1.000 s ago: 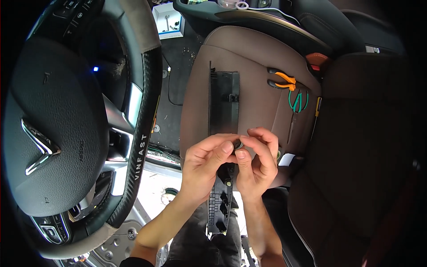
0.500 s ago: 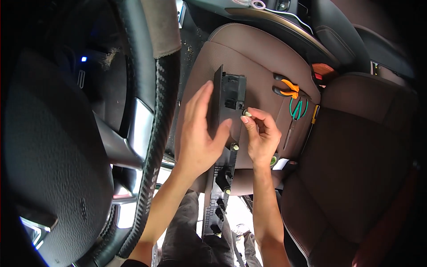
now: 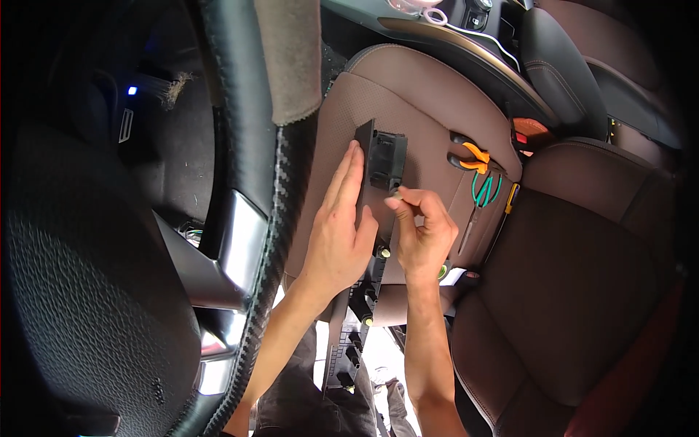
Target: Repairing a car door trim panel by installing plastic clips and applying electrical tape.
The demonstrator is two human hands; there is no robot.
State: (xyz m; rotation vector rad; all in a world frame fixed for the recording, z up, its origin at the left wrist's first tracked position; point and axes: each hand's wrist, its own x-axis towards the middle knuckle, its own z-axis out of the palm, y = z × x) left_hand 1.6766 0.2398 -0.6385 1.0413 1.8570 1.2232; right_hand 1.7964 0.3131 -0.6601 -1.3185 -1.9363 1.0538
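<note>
A long black plastic trim panel (image 3: 386, 160) lies lengthwise over the brown seat, its inner side with ribs and brackets facing up. My left hand (image 3: 335, 237) rests flat along the panel's left edge, fingers stretched out and thumb over the panel. Thumb and forefinger of my right hand (image 3: 428, 237) pinch a small pale clip (image 3: 397, 194) at the lower end of the panel's boxy bracket. Whether the clip is seated there is hidden by my fingertips. Further down the panel sit another pale clip (image 3: 384, 253) and a third pale clip (image 3: 368, 321).
The steering wheel (image 3: 255, 226) fills the left side. Orange-and-black pliers (image 3: 472, 154), a teal-handled tool (image 3: 484, 191) and a yellow-handled tool (image 3: 513, 197) lie on the seat (image 3: 408, 80) to the right. Beyond is the second seat (image 3: 553, 291), with the centre console (image 3: 437, 36) at the far side.
My left hand has come down from beside the panel to lie against its edge. My right hand still pinches the clip, now pressed closer to the bracket. The view has shifted slightly.
</note>
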